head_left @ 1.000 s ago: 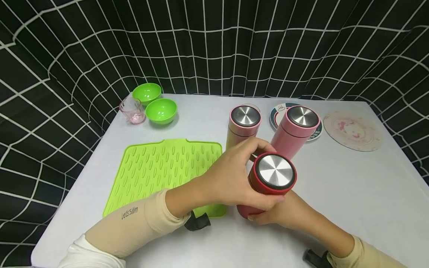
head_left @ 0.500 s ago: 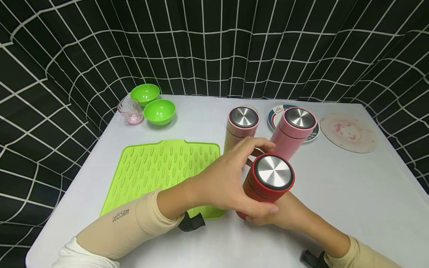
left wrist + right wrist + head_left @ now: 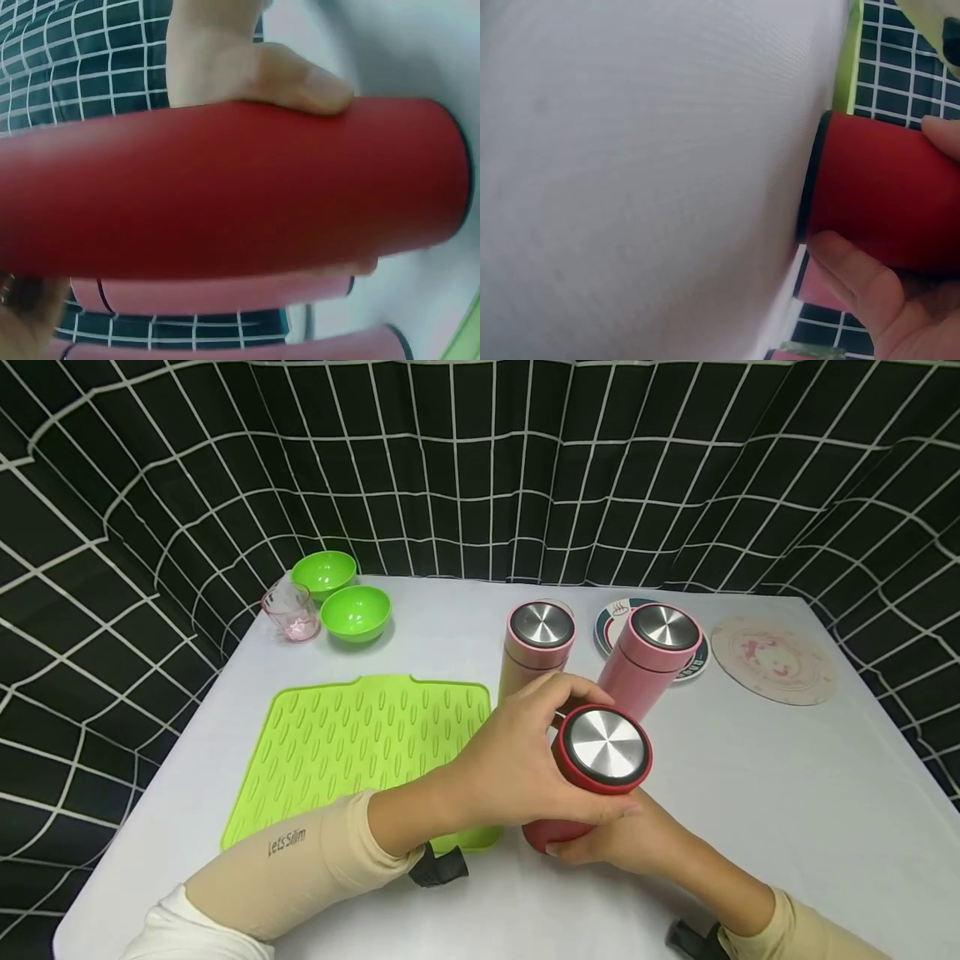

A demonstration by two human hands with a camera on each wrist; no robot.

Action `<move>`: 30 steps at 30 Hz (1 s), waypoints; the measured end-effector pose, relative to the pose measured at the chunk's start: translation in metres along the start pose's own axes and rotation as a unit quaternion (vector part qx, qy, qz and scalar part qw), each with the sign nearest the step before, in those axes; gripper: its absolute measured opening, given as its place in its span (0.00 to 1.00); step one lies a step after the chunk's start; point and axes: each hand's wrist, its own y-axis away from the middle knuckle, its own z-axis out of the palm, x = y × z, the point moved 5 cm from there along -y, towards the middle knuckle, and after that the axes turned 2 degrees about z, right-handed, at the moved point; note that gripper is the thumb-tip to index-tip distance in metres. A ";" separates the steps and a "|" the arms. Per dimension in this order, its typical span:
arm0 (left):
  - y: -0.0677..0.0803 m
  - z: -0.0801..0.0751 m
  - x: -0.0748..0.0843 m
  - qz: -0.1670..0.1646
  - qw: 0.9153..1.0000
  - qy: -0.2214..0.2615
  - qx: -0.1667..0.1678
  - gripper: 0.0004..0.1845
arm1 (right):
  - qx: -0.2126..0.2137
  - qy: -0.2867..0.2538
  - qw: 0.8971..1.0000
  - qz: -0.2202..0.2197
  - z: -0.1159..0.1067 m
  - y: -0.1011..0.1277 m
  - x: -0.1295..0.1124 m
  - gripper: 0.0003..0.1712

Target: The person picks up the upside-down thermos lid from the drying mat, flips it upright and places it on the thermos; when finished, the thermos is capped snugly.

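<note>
A red thermos (image 3: 576,835) with a brushed silver top (image 3: 606,746) stands near the middle of the table, leaning slightly in the head view. Around its lid curl the thumb and fingers of my left hand (image 3: 525,768). Lower down, my right hand (image 3: 637,843) grips the body from the right, its thumb in front. In the left wrist view the red thermos (image 3: 240,187) fills the middle, with my right thumb (image 3: 315,86) along its lower part. The right wrist view shows the dark base rim (image 3: 814,180) close to the white tabletop.
Just behind stand a pale pink thermos (image 3: 536,664) and a pink thermos (image 3: 645,668). A patterned plate (image 3: 611,618) and a round mat (image 3: 772,660) lie farther right. Left are a green drying mat (image 3: 360,735), two green bowls (image 3: 356,612) and a pinkish glass (image 3: 292,612).
Half a second ago my left fingers were looser and more spread around the lid; now they wrap it closer. My right hand keeps its hold low on the thermos.
</note>
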 end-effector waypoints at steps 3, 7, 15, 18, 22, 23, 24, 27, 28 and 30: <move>-0.005 -0.001 -0.005 0.010 0.998 0.061 -0.013 0.37 | 0.005 0.016 1.000 0.017 -0.001 0.000 0.003 0.37; -0.007 0.001 -0.012 -0.023 0.987 0.144 -0.073 0.38 | 0.005 0.020 1.000 0.008 -0.003 0.000 0.004 0.36; 0.004 -0.002 0.001 0.013 0.999 -0.002 0.050 0.40 | -0.011 0.021 1.000 -0.014 -0.002 -0.002 0.003 0.34; -0.001 -0.003 -0.008 0.007 0.997 0.082 0.009 0.39 | -0.007 0.020 1.000 -0.007 -0.003 -0.003 0.005 0.35; -0.010 0.002 -0.025 -0.033 0.979 0.181 -0.090 0.42 | -0.002 0.021 1.000 0.008 -0.005 -0.001 0.008 0.35; -0.010 0.003 -0.027 -0.038 0.975 0.193 -0.105 0.42 | -0.002 0.023 1.000 0.011 -0.005 0.000 0.008 0.35; -0.010 0.004 -0.027 -0.036 0.976 0.187 -0.108 0.42 | -0.001 0.024 1.000 0.010 -0.005 0.000 0.008 0.35; -0.004 0.004 -0.019 -0.010 0.993 0.097 -0.063 0.43 | -0.011 0.015 1.000 -0.012 -0.004 0.000 0.006 0.33; -0.001 0.004 -0.015 -0.001 0.998 0.061 -0.035 0.43 | -0.014 0.012 1.000 -0.017 -0.003 -0.001 0.005 0.32; 0.004 0.004 -0.007 0.017 1.000 0.004 0.023 0.42 | -0.019 0.010 0.999 -0.028 -0.002 -0.002 0.002 0.30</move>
